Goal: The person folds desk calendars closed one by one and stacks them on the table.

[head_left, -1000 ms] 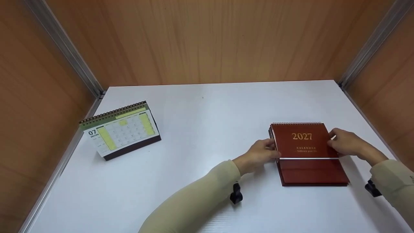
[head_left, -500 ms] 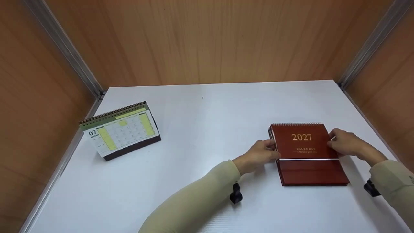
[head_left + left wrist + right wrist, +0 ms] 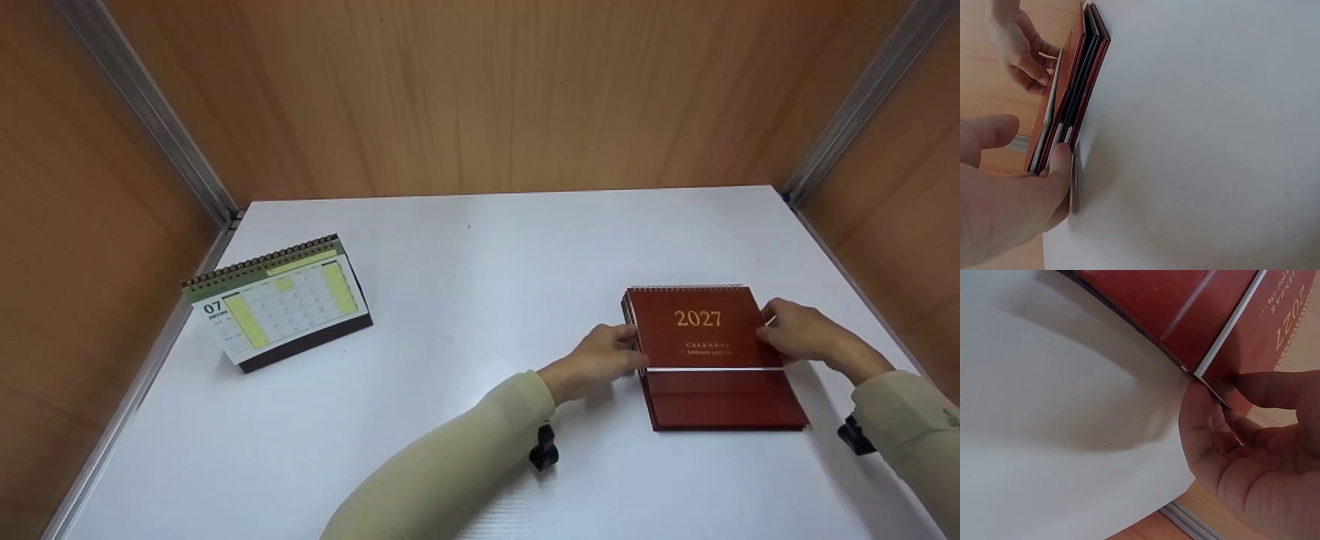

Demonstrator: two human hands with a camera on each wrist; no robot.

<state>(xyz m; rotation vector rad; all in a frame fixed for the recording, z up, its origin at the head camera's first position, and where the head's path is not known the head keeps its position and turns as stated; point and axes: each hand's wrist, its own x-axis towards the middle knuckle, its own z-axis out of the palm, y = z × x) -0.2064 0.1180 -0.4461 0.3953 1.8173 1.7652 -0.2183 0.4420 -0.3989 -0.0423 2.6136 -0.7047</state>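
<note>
A dark red flip desk calendar point(image 3: 698, 337), marked "2027" in gold, lies on the right part of the table with its wire rings at the far edge. In the left wrist view, several red and black cover layers point(image 3: 1081, 84) lie one on another at its side. Against that left side my left hand point(image 3: 596, 364) rests its fingers, and its thumb point(image 3: 994, 132) stands apart above them. My right hand point(image 3: 802, 330) pinches the right edge, with the thumb on the cover and fingers at the side. The right fingertips are partly hidden under the edge.
A second desk calendar point(image 3: 281, 300), with a "07" page and yellow columns, stands tilted at the left of the white table point(image 3: 457, 300). Wooden panels point(image 3: 487, 97) rise behind and at both sides. Black devices point(image 3: 544, 448) hang under the wrists.
</note>
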